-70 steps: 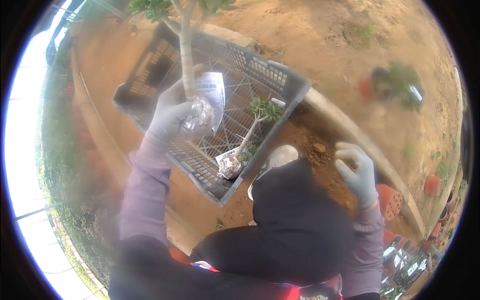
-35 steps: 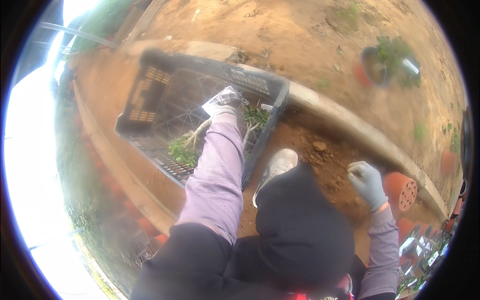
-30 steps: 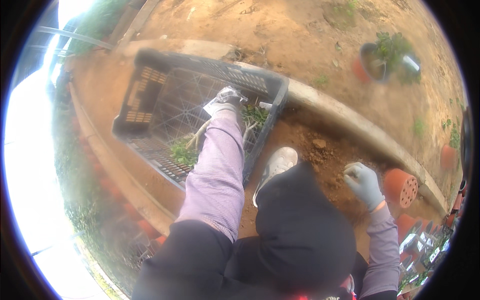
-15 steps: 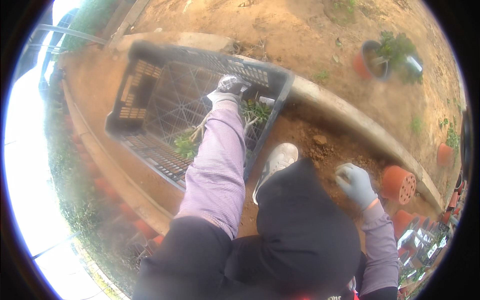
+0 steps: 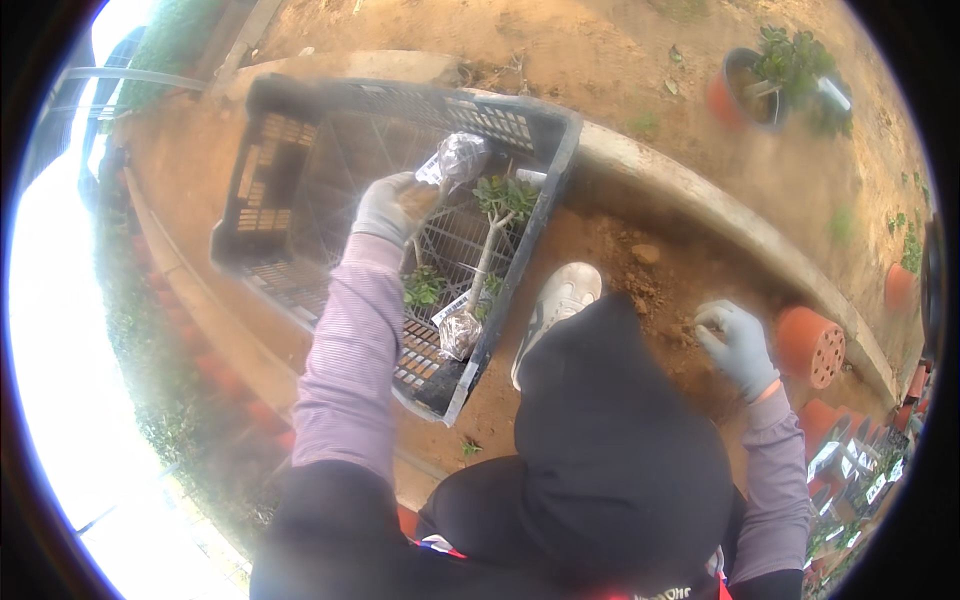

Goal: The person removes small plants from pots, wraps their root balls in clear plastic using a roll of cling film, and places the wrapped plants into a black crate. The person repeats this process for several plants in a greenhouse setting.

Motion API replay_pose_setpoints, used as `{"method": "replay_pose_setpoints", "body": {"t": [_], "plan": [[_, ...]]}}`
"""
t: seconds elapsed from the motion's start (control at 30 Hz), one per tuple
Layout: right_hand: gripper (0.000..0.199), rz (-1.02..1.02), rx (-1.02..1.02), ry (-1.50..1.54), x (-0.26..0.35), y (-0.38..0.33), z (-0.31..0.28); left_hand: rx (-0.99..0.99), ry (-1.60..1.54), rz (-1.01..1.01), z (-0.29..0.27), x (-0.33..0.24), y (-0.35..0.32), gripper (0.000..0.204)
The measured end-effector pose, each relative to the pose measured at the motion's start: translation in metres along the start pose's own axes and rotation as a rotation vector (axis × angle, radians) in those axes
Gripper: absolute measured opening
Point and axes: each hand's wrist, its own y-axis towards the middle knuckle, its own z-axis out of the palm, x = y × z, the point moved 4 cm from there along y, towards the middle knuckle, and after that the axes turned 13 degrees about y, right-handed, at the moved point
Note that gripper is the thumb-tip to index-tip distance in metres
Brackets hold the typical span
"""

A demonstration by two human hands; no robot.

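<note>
My left hand (image 5: 390, 208), in a grey glove, is over the black plastic crate (image 5: 562, 150), its fingers loosely bent and apart from the wrapped root ball beside them. That silvery root ball (image 5: 462, 158) carries a white label and lies near the crate's far side. A second plant has a pale branching stem (image 5: 488, 250), green leaves and a silvery wrapped base (image 5: 460, 335) at the crate's near end. A leafy green tuft (image 5: 424, 287) lies below my left hand. My right hand (image 5: 738, 345), gloved in grey, hovers over the soil, loosely curled with nothing in it.
An empty-looking orange pot (image 5: 808, 345) lies tipped right of my right hand. Another pot (image 5: 728, 92) with a leafy plant lies beyond the concrete kerb (image 5: 690, 190). My shoe (image 5: 565, 295) stands beside the crate. Several labelled pots (image 5: 830, 450) crowd the right edge.
My left hand has let go of the wrapped root ball and drawn back to the left. The wrapped plant at the crate's near end now shows. My right hand has shifted slightly right.
</note>
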Motion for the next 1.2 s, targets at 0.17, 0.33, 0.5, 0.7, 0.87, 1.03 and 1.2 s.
{"method": "replay_pose_setpoints", "body": {"t": [0.17,0.33,0.5,0.7,0.87,1.03,1.2], "plan": [[0.015,0.005,0.012,-0.015,-0.012,-0.006,0.002,0.057,0.744,0.197,-0.043,-0.03,-0.003,0.041],[0.015,0.003,0.064,-0.021,-0.016,-0.008,0.013,0.123,1.663,0.366,-0.03,0.003,0.039,0.049],[0.009,-0.027,0.049,-0.081,-0.005,-0.006,0.01,0.017,1.977,0.433,-0.011,0.026,0.068,0.047],[0.013,0.015,0.034,-0.033,-0.011,-0.009,0.007,-0.106,2.003,0.42,-0.01,0.015,0.064,0.061],[0.009,0.012,0.083,-0.067,-0.021,-0.012,0.015,-0.128,1.88,0.429,-0.012,0.025,0.054,0.046],[0.014,0.028,0.052,-0.025,-0.021,-0.014,0.012,-0.062,1.718,0.439,-0.023,0.038,0.064,0.036],[0.012,0.053,0.03,-0.001,-0.018,-0.014,0.009,0.036,1.717,0.352,-0.027,0.036,0.077,0.04]]}}
